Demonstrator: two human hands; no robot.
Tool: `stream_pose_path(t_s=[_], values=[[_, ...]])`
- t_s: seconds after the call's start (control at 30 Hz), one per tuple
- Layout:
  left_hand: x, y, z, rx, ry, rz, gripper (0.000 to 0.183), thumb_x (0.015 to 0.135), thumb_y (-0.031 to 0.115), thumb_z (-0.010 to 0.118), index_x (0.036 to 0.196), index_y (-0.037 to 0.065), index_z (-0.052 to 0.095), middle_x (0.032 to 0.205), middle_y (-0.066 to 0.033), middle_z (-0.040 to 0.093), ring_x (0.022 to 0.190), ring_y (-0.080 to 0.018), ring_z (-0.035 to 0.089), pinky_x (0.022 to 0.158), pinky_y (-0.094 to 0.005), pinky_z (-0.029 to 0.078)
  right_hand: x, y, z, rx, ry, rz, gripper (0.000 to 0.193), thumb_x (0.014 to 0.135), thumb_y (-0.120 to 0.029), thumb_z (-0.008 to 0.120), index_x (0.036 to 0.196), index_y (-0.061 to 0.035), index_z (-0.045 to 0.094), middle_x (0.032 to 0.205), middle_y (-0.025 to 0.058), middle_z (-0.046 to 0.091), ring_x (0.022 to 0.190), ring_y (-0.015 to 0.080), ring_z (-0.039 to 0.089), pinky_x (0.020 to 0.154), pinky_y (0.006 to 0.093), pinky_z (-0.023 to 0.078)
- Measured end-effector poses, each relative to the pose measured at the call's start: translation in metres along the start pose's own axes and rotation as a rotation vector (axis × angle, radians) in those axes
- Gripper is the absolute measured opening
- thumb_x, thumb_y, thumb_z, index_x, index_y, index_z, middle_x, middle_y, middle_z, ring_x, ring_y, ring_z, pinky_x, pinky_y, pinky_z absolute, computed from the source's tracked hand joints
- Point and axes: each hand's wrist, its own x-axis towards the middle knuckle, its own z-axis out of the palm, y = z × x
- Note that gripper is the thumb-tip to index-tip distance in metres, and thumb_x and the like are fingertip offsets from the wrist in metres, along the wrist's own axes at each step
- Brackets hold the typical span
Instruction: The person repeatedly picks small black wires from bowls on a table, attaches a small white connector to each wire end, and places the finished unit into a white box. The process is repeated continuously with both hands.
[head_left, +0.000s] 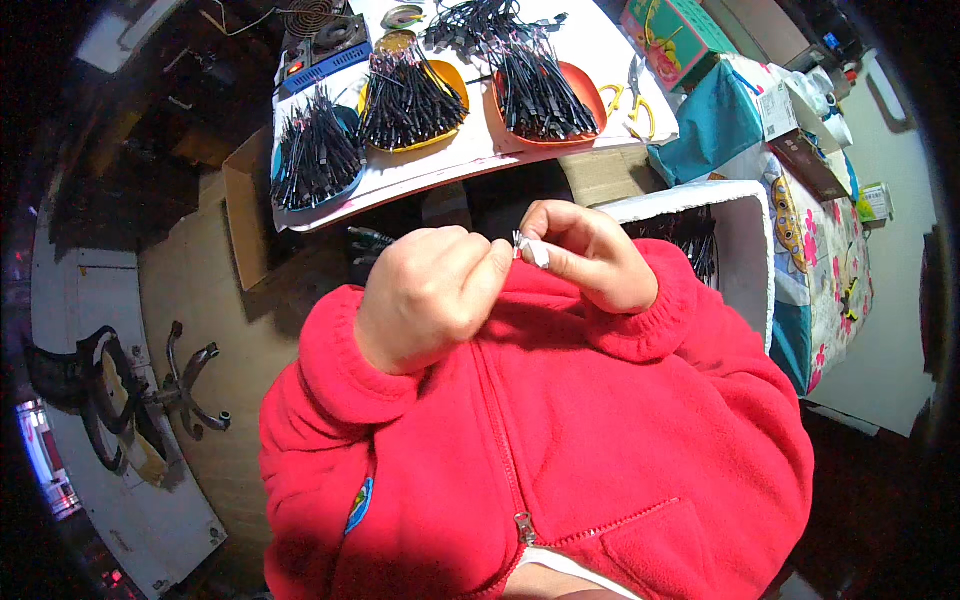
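Both hands meet in front of my chest. My left hand [430,285] is closed, back of the hand up, its thumb and forefinger pressed together at a small bundle of thin wires [517,244]. The same wires are pinched by my right hand [590,260], between thumb and forefinger; a white wrap covers part of its thumb. Only short pale ends show between the fingertips, so what they belong to is hidden. Beyond my hands, black cables with plugs lie heaped in a blue tray [356,122], a yellow tray [456,82] and an orange-red tray [592,92].
The trays stand on a white table [430,165] with loose cables, yellow-handled scissors [642,112] and a blue appliance [335,68]. At right, a white foam box [752,235] holds more black cables, beside a flower-patterned cloth [835,260]. An overturned chair base [190,385] lies left.
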Motion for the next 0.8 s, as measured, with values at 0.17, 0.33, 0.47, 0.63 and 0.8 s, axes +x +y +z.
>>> stream_pose_path(t_s=[0.17, 0.33, 0.47, 0.63, 0.8], values=[[-0.005, -0.001, 0.009, -0.243, 0.048, -0.163, 0.014, 0.074, 0.000, 0.065, 0.087, -0.002, 0.062, 0.068, -0.0125, 0.055, 0.059, -0.0248, 0.058, 0.054, -0.0354, 0.047, -0.007, 0.013, 0.004, 0.300, 0.057, 0.238, 0.014, 0.092, -0.013, 0.061, 0.097, 0.0003, 0.059, 0.087, 0.0012, 0.057, 0.082, 0.0106, 0.055, 0.076, 0.0233, 0.045], [-0.014, 0.001, 0.003, -0.514, 0.007, -0.468, 0.008, 0.081, -0.001, 0.065, 0.087, -0.005, 0.064, 0.078, -0.0178, 0.065, 0.067, -0.0297, 0.065, 0.062, -0.0317, 0.051, -0.006, -0.004, 0.000, -0.832, 0.157, -0.494, 0.030, 0.070, -0.004, 0.073, 0.097, -0.0029, 0.060, 0.093, 0.0111, 0.058, 0.084, 0.0277, 0.057, 0.073, 0.0347, 0.048], [-0.015, 0.005, 0.002, -0.590, 0.025, -0.494, 0.008, 0.080, 0.000, 0.066, 0.087, -0.004, 0.064, 0.079, -0.0178, 0.065, 0.068, -0.0295, 0.066, 0.062, -0.0323, 0.051, 0.000, -0.011, 0.006, -0.985, 0.095, -0.667, 0.029, 0.067, -0.003, 0.073, 0.093, -0.0014, 0.060, 0.090, 0.0112, 0.058, 0.081, 0.0275, 0.057, 0.069, 0.0346, 0.046], [-0.020, 0.013, 0.007, -0.487, 0.074, -0.408, 0.009, 0.080, 0.000, 0.065, 0.088, -0.004, 0.063, 0.075, -0.0177, 0.063, 0.066, -0.0302, 0.064, 0.060, -0.0349, 0.050, -0.006, -0.004, 0.009, -0.733, 0.041, -0.352, 0.018, 0.078, -0.004, 0.069, 0.090, -0.0002, 0.056, 0.084, 0.0080, 0.056, 0.079, 0.0201, 0.054, 0.068, 0.0316, 0.044], [-0.022, 0.019, 0.019, -0.120, 0.092, -0.218, 0.010, 0.077, -0.001, 0.066, 0.086, -0.003, 0.062, 0.069, -0.0143, 0.057, 0.060, -0.0291, 0.060, 0.055, -0.0367, 0.048, -0.009, 0.009, 0.003, 0.457, -0.083, 0.550, 0.017, 0.095, -0.017, 0.059, 0.095, -0.0004, 0.058, 0.086, 0.0010, 0.056, 0.084, 0.0077, 0.051, 0.075, 0.0217, 0.041]])
